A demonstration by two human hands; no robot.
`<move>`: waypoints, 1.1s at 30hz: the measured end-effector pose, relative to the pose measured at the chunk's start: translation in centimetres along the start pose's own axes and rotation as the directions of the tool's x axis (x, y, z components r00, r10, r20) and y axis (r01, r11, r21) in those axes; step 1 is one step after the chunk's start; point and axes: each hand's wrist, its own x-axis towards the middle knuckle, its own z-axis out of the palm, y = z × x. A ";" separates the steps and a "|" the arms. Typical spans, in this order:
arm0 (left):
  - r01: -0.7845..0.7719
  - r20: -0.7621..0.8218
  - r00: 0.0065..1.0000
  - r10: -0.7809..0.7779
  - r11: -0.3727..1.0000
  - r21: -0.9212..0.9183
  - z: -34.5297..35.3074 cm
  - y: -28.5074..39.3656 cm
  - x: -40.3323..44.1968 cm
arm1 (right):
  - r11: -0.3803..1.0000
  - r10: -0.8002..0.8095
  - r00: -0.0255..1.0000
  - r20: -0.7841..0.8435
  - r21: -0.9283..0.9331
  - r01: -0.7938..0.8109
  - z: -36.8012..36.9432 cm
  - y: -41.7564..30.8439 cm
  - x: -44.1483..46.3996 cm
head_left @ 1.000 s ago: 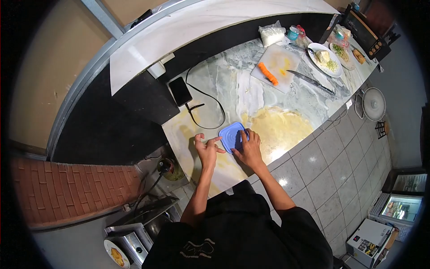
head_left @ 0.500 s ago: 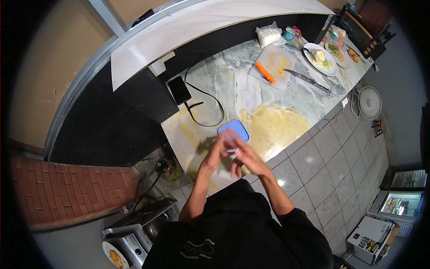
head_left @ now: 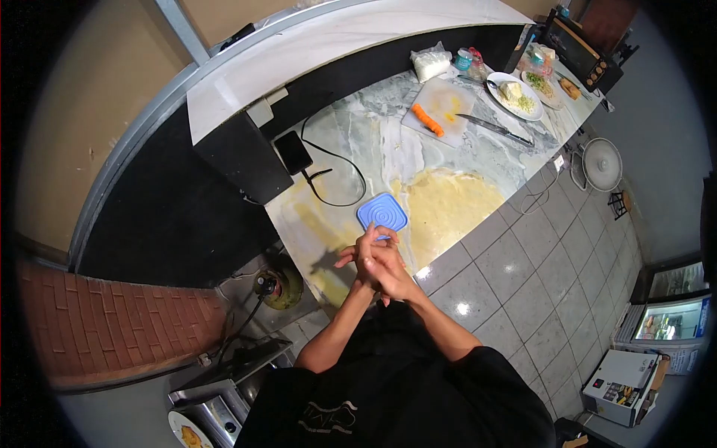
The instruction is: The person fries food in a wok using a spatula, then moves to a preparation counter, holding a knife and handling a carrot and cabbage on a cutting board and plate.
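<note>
A blue square lid or container (head_left: 382,213) with concentric rings lies on the marble counter (head_left: 351,127) near its front edge. Just below it, my left hand (head_left: 361,257) and my right hand (head_left: 390,270) are pressed against each other, crossed over one another. Some fingers of the left hand stick out to the side, and no object shows between the palms. The right hand partly covers the left, and its own fingers overlap so that their pose is unclear. Fingertips overlap the lower edge of the blue piece in this view.
A phone (head_left: 292,152) with a black cable lies at the left. Farther back are a cutting board (head_left: 453,95) with an orange carrot (head_left: 428,120), a knife (head_left: 496,130), a white plate of food (head_left: 529,110), a bag of white powder (head_left: 431,63) and an oven (head_left: 579,48).
Both hands have left the blue piece and come together nearer my body. The blue piece now lies uncovered. The whole view has shifted slightly.
</note>
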 end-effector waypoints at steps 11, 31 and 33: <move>0.039 -0.160 0.987 -0.016 0.989 0.142 1.8 -3.5 -0.9 | 0.997 -0.004 0.987 -0.158 -0.077 -0.008 0.4 -0.7 -4.9; -0.227 -0.207 0.929 0.308 0.913 0.339 10.8 -4.2 19.4 | 0.979 0.137 0.988 -0.078 0.161 -0.123 -28.9 4.4 0.3; -0.250 -0.209 0.908 0.362 0.871 0.423 11.8 -3.6 21.6 | 0.966 0.238 0.962 -0.136 0.132 -0.220 -33.7 4.0 0.6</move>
